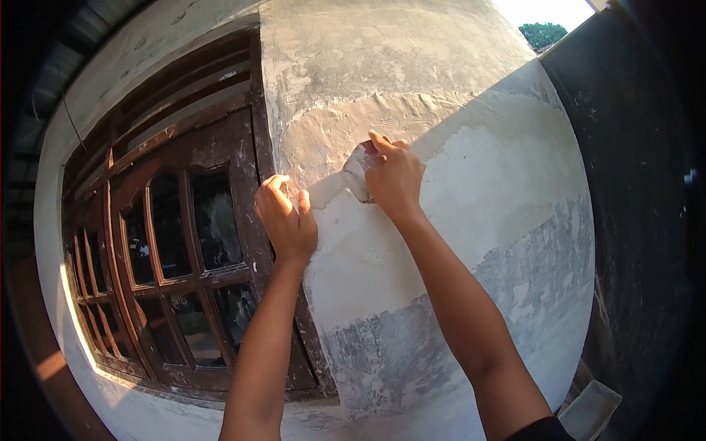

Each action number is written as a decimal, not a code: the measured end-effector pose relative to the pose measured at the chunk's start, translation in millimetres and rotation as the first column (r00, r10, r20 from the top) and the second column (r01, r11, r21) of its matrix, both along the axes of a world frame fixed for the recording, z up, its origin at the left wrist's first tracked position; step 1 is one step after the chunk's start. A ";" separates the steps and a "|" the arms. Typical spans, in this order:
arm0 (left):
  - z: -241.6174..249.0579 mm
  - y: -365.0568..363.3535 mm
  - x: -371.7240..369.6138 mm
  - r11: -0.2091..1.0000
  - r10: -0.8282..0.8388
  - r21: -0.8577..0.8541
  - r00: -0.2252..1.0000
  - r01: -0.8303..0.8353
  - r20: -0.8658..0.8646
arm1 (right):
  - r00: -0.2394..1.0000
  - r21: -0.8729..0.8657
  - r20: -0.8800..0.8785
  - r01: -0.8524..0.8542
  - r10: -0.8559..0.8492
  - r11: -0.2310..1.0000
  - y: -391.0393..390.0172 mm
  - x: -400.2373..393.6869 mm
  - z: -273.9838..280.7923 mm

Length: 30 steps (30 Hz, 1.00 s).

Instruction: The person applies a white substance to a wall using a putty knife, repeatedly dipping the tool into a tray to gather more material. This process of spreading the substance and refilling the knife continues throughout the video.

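My right hand (396,173) is closed on a flat scraper (358,170), whose blade lies against the wall (368,272) at the lower edge of a rough, beige plaster band (331,136). Below that band the coat is smoother and pale, with bare grey patches lower down. Beside the window frame (262,110), my left hand (287,220) rests near the wall's edge with its thumb apart from bent fingers. Whether it holds anything small at its fingertips is hard to make out.
A brown wooden window (176,279) with glass panes fills the left side. To the right stands a dark wall (632,147). A pale container (591,410) is at the lower right. Sunlight and a shadow line cross the plaster.
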<state>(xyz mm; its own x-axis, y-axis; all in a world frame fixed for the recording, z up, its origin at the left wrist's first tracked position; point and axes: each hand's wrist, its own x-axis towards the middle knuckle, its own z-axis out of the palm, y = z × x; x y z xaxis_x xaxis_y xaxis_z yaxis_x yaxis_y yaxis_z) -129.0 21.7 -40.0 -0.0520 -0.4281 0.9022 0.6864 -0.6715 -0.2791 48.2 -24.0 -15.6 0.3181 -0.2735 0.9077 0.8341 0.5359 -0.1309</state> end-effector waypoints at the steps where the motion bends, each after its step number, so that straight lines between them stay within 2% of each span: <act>1: 0.4 0.2 0.8 1.000 0.016 -0.005 1.000 -0.016 0.015 | 1.000 0.002 -0.003 -0.001 0.001 1.000 -1.7 10.0 2.7; 3: 1.2 1.1 1.5 1.000 0.027 -0.009 0.999 -0.026 0.031 | 0.942 -0.025 -0.322 -0.110 0.097 0.994 -14.7 34.5 7.0; 4: 1.2 1.1 1.1 1.000 0.022 -0.018 0.999 -0.022 0.029 | 0.941 -0.025 -0.324 -0.109 0.095 0.994 -12.4 31.4 6.4; 6: 0.8 0.8 -0.3 1.000 0.017 -0.026 0.999 -0.017 0.029 | 0.948 0.062 -0.086 -0.302 0.306 0.951 -9.8 9.4 5.2; 8: -0.1 -0.2 -0.9 0.999 0.021 -0.031 1.000 -0.020 0.015 | 0.970 -0.063 0.092 -0.221 0.226 0.973 -4.5 -12.4 0.4; 10: 0.7 -0.7 0.7 0.999 0.027 -0.020 0.999 -0.026 0.019 | 0.995 -0.121 -0.091 -0.056 0.045 0.991 -1.3 -1.7 4.2; 11: 0.9 -0.9 1.2 0.999 0.032 -0.009 0.999 -0.032 0.029 | 0.995 -0.119 -0.091 -0.054 0.043 0.991 -4.1 9.9 5.6; 13: 1.2 -2.6 1.9 1.000 0.025 -0.014 0.999 -0.025 0.039 | 0.925 -0.085 -0.369 -0.129 0.089 0.988 -10.7 32.5 7.7; 14: 1.0 -3.3 2.4 1.000 0.020 -0.024 0.999 -0.019 0.045 | 0.925 -0.084 -0.370 -0.128 0.089 0.988 -9.0 28.4 7.0; 16: -0.2 -2.9 0.7 1.000 0.007 -0.027 0.999 -0.006 0.037 | 0.951 0.004 -0.082 -0.298 0.297 0.955 -3.8 8.1 0.8; 17: 0.0 -2.7 0.5 1.000 -0.005 -0.027 1.000 0.006 0.027 | 0.967 -0.109 -0.019 -0.253 0.252 0.961 -4.7 -3.6 -3.1; 18: -0.3 -2.3 1.3 1.000 -0.006 -0.030 1.000 0.007 0.026 | 0.990 -0.140 0.025 -0.133 0.138 0.981 -1.3 -7.8 -7.4; 20: 1.3 -1.4 1.4 1.000 0.007 -0.012 0.999 -0.007 0.032 | 0.978 -0.125 -0.196 -0.091 0.066 0.988 0.0 10.1 -6.7; 22: 2.6 0.5 0.6 1.000 0.011 -0.010 0.999 -0.010 0.040 | 0.919 -0.097 -0.385 -0.137 0.090 0.986 -12.3 31.9 -6.4; 23: 2.5 1.6 0.8 1.000 0.017 -0.011 0.999 -0.017 0.043 | 0.913 0.000 -0.381 -0.156 0.144 0.988 -13.6 31.9 -6.0; 24: 1.9 2.4 0.2 1.000 0.014 -0.012 0.999 -0.014 0.042 | 0.913 -0.001 -0.382 -0.154 0.142 0.988 -12.1 26.5 -7.8; 26: 1.8 2.7 -0.9 1.000 0.013 0.018 1.000 -0.013 0.020 | 0.969 0.013 -0.011 -0.248 0.248 0.969 -8.5 1.5 -11.5; 27: 2.0 1.6 0.4 1.000 0.009 0.016 1.000 -0.010 0.017 | 0.993 -0.118 0.038 -0.110 0.115 0.987 -9.9 -6.8 -13.6; 28: 1.1 0.0 1.2 1.000 0.017 0.015 1.000 -0.017 0.024 | 0.993 -0.122 0.031 -0.109 0.114 0.986 -9.5 -1.0 -15.6; 30: 1.9 -1.5 1.5 0.999 0.024 0.021 0.999 -0.024 0.029 | 0.981 -0.074 -0.191 -0.062 0.047 0.995 -10.4 17.7 -13.8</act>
<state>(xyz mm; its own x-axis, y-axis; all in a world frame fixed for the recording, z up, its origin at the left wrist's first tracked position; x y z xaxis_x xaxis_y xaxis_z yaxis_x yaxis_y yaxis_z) -127.5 20.2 -38.1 -0.0675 -0.4487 0.8912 0.7103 -0.6488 -0.2729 65.9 -34.4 -29.4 0.4981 -0.1807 0.8481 0.7602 0.5614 -0.3269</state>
